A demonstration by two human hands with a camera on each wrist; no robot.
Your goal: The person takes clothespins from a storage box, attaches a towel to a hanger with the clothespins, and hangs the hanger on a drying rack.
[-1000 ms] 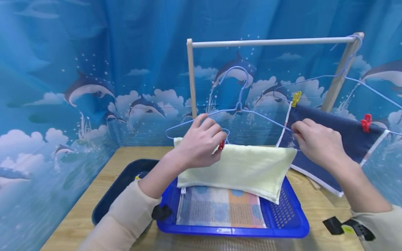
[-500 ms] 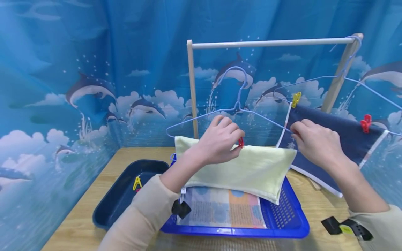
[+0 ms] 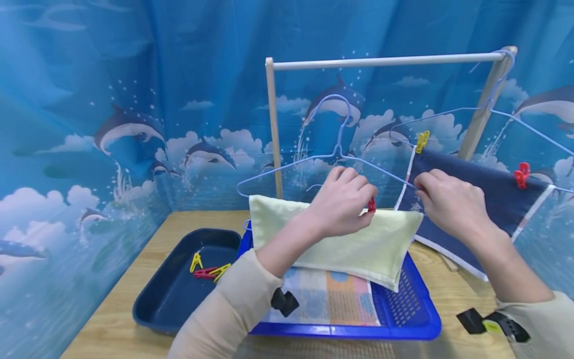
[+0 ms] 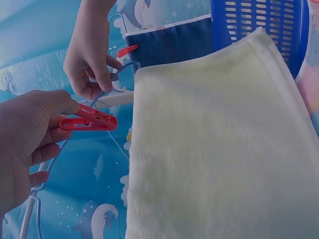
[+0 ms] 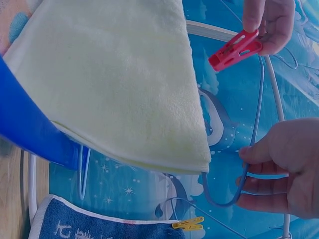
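Observation:
Over the lower bar of a blue wire hanger (image 3: 309,159) hangs a pale yellow towel (image 3: 354,244). My right hand (image 3: 455,204) pinches the hanger near its right end; the right wrist view shows thumb and fingers around the wire. Between the thumb and fingers of my left hand (image 3: 343,202) is a red clothespin (image 4: 89,119). It is in front of the hanger, above the towel's upper edge and apart from the cloth in both wrist views.
A blue basket (image 3: 403,331) with a patterned cloth (image 3: 332,299) stands below. At left, a dark tray (image 3: 152,299) holds yellow and red clothespins (image 3: 206,272). Behind stands a rack (image 3: 385,61); a navy towel (image 3: 475,199) hangs at right from another hanger, clipped with yellow and red pins.
My left hand has moved right along the towel's upper edge with the red clothespin, uncovering the tray's clothespins. My right hand and the hanger have stayed almost still.

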